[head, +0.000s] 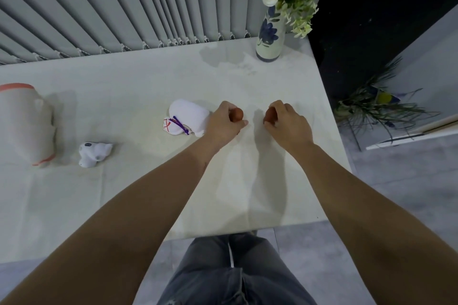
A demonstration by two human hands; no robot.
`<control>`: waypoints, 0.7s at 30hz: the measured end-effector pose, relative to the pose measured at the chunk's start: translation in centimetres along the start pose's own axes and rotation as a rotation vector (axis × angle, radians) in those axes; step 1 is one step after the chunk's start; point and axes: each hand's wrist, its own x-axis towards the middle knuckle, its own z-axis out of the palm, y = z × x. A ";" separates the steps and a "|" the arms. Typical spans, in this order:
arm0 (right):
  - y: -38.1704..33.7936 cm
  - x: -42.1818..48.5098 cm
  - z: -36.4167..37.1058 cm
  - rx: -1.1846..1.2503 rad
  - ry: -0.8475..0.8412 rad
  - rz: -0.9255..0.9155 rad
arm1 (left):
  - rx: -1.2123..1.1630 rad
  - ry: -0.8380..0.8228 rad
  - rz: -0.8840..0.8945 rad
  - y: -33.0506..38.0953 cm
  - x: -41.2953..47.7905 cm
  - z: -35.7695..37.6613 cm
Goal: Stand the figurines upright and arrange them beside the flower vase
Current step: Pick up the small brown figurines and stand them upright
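The left hand (224, 120) curls its fingers around a small reddish-brown figurine (237, 114), thumb tip low at the tabletop (247, 77). The right hand (287, 120) pinches a second brown figurine (269, 114) at its fingertips. The two sit near each other mid-table. The flower vase (270, 34) stands at one o'clock. At nine o'clock lie a white figurine with purple cord (184, 117), a small white one (95, 151) and a large cream one (23, 124).

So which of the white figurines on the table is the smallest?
The small white figurine with a dark blue mark, lying between the big pink-trimmed figurine and the purple-ribboned figurine.
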 end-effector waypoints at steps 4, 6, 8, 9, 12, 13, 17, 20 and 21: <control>-0.3 0.9 -0.2 0.013 0.030 0.021 | 0.181 0.042 0.106 1.1 1.5 0.2; -0.5 1.5 -0.2 0.010 0.050 0.017 | 0.215 0.048 0.138 1.7 2.2 0.4; -0.6 2.0 -0.2 0.008 0.065 0.005 | 0.223 0.056 0.156 2.0 2.8 0.8; -0.6 2.2 0.0 0.001 0.071 -0.006 | 0.221 0.062 0.167 2.0 3.1 1.0; -0.5 2.5 0.4 -0.041 0.097 -0.053 | 0.244 0.075 0.184 1.9 3.7 1.3; -0.4 2.5 0.5 -0.046 0.107 -0.064 | 0.262 0.070 0.186 1.8 3.9 1.4; 0.0 2.2 0.7 -0.059 0.154 -0.088 | 0.283 0.048 0.194 0.7 4.0 1.4; 0.2 1.8 0.8 -0.054 0.184 -0.099 | 0.298 -0.007 0.208 0.3 3.9 1.0; 0.2 1.7 0.7 -0.039 0.180 -0.098 | 0.315 -0.025 0.215 0.2 3.8 0.8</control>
